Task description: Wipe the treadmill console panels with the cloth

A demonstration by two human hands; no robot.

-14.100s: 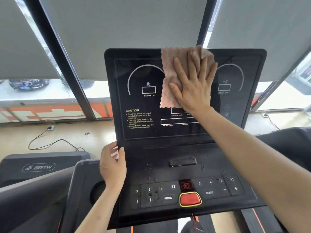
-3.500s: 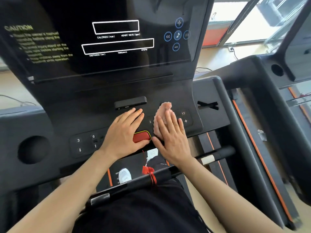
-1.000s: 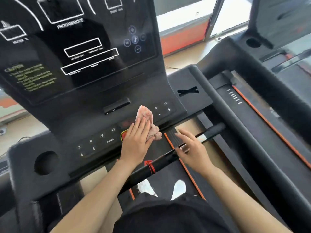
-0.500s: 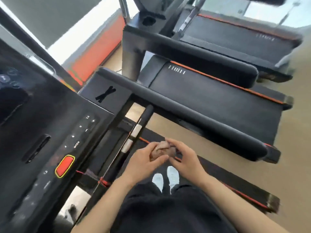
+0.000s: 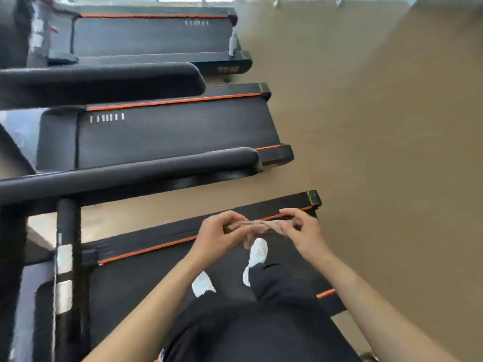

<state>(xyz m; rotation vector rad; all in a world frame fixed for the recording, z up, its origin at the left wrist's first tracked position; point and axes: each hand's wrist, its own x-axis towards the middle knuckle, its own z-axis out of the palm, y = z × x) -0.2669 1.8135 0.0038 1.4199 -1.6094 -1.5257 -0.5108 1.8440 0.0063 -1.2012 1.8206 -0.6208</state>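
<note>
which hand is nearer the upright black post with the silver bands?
Left. The left hand grips the cloth on the side toward the post; the right hand holds its far end, farther away.

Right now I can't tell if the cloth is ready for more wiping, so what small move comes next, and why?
Probably finish spreading the cloth flat. It is stretched in a bunched strip between the left hand and right hand, pinched at both ends above the belt. No console shows in this view, so turning back to it would likely follow.
</note>
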